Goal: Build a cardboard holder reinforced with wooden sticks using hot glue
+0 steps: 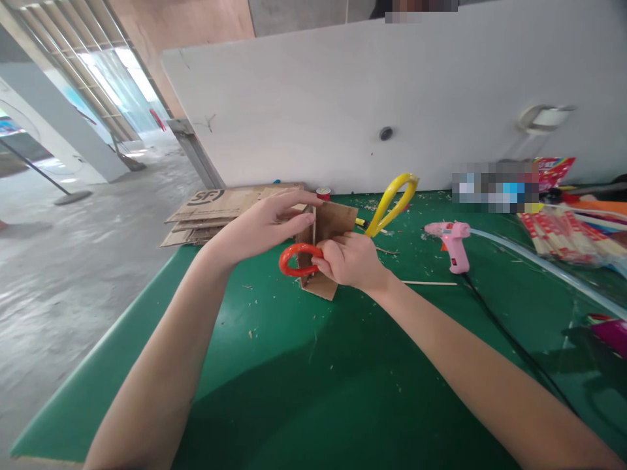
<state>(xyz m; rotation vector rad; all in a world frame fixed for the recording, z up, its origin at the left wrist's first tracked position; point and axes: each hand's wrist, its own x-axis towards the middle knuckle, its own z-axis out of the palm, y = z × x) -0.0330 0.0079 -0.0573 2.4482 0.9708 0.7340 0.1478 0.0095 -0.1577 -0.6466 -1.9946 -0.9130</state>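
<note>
A small folded cardboard piece (337, 219) with upright panels stands on the green table. My left hand (267, 225) lies against its upper left edge, fingers stretched out and apart, the thumb touching the panel. In front of the cardboard, my right hand (350, 260) is closed around the end of a glossy red loop (288, 261), which points left. Beyond my right hand a yellow loop (386, 202) sticks up to the right; whether the two loops are joined is hidden by the hand.
Flat cardboard sheets (215, 205) are stacked at the back left. A pink glue gun (455, 245) with a black cord lies to the right, near a thin stick (428, 283) and packaged supplies (563, 238). A white panel (304, 117) borders the green table (274, 372) behind.
</note>
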